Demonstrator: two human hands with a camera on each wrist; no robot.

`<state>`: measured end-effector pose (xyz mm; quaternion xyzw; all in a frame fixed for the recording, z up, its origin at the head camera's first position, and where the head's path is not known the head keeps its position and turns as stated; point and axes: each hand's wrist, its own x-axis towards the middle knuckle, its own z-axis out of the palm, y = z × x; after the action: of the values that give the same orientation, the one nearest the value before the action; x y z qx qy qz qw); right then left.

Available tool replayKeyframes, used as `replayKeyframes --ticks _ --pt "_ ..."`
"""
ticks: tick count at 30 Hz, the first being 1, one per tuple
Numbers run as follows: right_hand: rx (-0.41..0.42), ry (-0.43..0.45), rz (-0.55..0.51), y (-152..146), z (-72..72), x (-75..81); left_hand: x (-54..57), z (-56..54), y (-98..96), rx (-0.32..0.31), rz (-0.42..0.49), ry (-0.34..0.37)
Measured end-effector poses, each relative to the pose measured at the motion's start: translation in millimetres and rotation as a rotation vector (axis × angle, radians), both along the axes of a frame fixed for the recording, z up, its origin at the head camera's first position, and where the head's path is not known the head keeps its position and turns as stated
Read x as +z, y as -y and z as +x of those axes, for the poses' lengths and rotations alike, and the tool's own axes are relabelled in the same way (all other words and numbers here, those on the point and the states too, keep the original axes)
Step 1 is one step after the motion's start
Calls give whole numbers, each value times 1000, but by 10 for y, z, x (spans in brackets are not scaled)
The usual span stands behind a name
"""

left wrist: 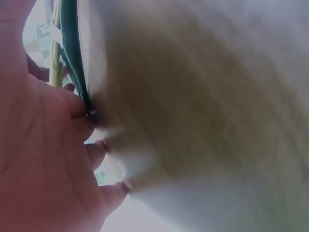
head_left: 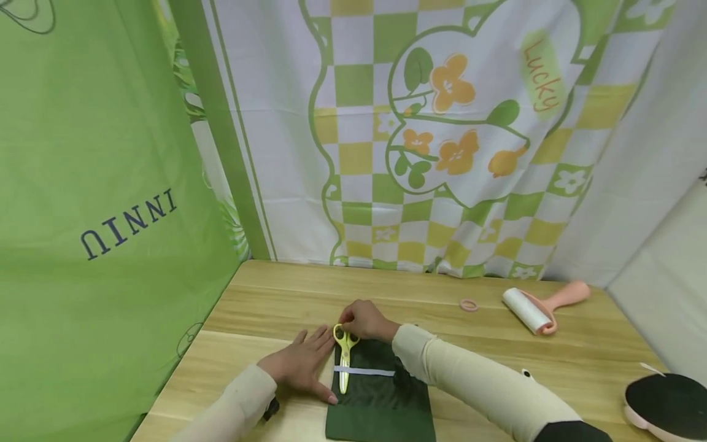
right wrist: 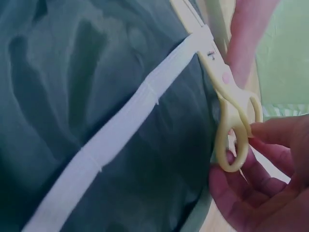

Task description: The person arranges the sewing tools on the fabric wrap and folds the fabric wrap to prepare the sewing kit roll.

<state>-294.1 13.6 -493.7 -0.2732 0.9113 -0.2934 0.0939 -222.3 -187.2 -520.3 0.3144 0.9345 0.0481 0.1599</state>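
Note:
A dark green fabric piece (head_left: 381, 423) lies on the table with a white elastic strip (head_left: 370, 372) stitched across it. Yellow scissors (head_left: 345, 353) are tucked under the strip near the fabric's left edge, blades toward the person. My right hand (head_left: 367, 320) pinches the scissors' handle at the far end; in the right wrist view the thumb (right wrist: 275, 130) is on a handle loop and the other fingers curl behind it. My left hand (head_left: 301, 365) rests with spread fingers along the fabric's left edge, its thumb tip on the fabric.
A pink-handled lint roller (head_left: 527, 311) and a small pink ring (head_left: 468, 305) lie toward the back right. A round black-topped object (head_left: 668, 402) is at the right front. Green cloth (head_left: 110, 307) hangs at the left, a patterned curtain (head_left: 353, 159) behind the table (head_left: 265, 294).

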Motion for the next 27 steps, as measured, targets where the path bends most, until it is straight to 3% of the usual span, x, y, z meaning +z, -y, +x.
replayKeyframes --ticks 6,20,25,27 --pt "-4 12 61 62 51 -43 25 -37 31 2 31 27" --pt "-9 36 137 81 213 -44 66 -73 10 -1 18 3" --pt "-3 66 126 29 273 -15 77 -32 -44 52 -10 11" --pt "9 28 101 -70 283 37 107 -9 -82 75 -2 6"
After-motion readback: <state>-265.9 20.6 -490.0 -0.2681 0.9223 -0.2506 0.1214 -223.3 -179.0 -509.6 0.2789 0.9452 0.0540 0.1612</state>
